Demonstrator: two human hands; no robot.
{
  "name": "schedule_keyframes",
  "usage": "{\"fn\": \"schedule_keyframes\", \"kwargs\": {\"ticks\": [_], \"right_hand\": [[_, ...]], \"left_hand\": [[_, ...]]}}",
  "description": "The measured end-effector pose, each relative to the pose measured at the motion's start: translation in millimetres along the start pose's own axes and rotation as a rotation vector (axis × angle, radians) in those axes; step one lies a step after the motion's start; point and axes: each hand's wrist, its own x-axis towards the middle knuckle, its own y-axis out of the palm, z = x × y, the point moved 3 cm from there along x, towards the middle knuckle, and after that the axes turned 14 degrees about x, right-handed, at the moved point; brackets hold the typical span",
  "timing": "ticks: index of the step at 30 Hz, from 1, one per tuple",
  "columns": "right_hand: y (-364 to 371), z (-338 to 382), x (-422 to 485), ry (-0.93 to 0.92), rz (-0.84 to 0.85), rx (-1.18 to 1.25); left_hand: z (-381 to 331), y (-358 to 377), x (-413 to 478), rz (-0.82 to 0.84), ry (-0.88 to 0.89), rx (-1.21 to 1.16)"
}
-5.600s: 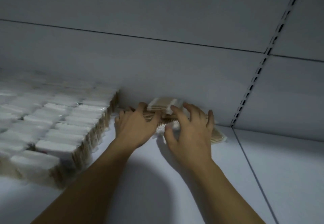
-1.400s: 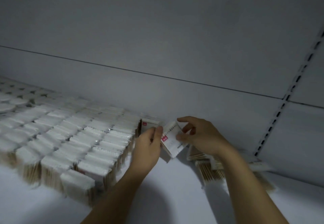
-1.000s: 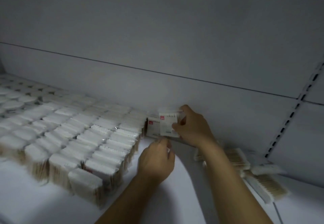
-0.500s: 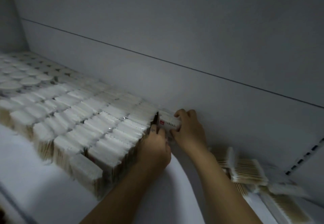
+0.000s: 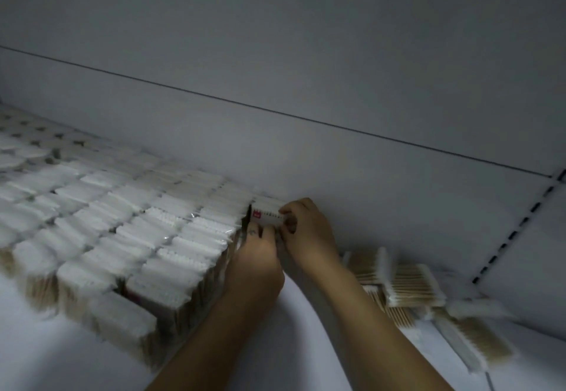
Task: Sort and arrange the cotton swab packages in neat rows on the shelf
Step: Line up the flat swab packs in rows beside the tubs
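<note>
Gripping one cotton swab package (image 5: pixel 269 218) with a red mark on its label, our left grip (image 5: pixel 254 268) curls its fingertips against the lower left edge. Our right grip (image 5: pixel 309 231) pinches the right end between thumb and fingers. We hold the package upright at the back wall, touching the right end of the standing block.

Left of the grips, the standing block (image 5: pixel 122 237) of packages fills the shelf in tight rows, white tips up, and runs out of view. We judge the larger share of the sorting done. At the grips we seem to be starting a new line at the back, and the strip in front of it, toward us, is bare shelf (image 5: pixel 306 347). Right of the grips, a loose pile (image 5: pixel 413 286) of packages lies flat and overlapping near the wall, apart from the block. These, we judge, are left to stand up and line in.

The shelf is a smooth, pale board. Behind the grips rises a plain back panel (image 5: pixel 306 99) with one thin seam, and far right of them a slotted upright (image 5: pixel 514 234). Light is dim and the edges blur.
</note>
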Motion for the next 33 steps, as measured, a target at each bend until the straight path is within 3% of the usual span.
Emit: {"fn": "schedule_keyframes", "kwargs": {"ticks": [6, 8, 11, 13, 19, 21, 24, 26, 33], "right_hand": [[-86.7, 9.7, -7.2, 0.120, -0.070, -0.145], [-109.9, 0.1, -22.9, 0.262, 0.087, -0.294], [-119.3, -14.8, -51.1, 0.359, 0.452, -0.604], [-121.6, -24.0, -64.1, 0.369, 0.525, -0.636], [-134.7, -22.9, -58.2, 0.199, 0.181, -0.302], [-134.6, -19.0, -53.6, 0.151, 0.201, -0.279], [-116.8, -20.9, -58.5, 0.220, 0.450, -0.384], [-98.0, -25.3, -63.6, 0.236, 0.513, -0.422], [-76.6, -39.7, -64.9, 0.019, 0.295, -0.381]], "left_hand": [[-20.3, -10.0, -11.0, -0.023, 0.230, -0.208], [-29.4, -9.3, -16.3, 0.000, 0.358, -0.269], [-39.5, -7.9, -21.6, 0.029, 0.458, -0.302], [-46.1, -10.9, -23.7, 0.040, 0.478, -0.321], [-45.5, -21.6, -31.6, 0.044, 0.420, -0.406], [-42.1, -22.9, -31.7, 0.039, 0.358, -0.422], [-37.0, -19.0, -33.0, 0.088, 0.334, -0.350], [-34.1, -15.6, -34.3, 0.130, 0.339, -0.309], [-28.3, -13.4, -28.4, 0.146, 0.300, -0.294]]}}
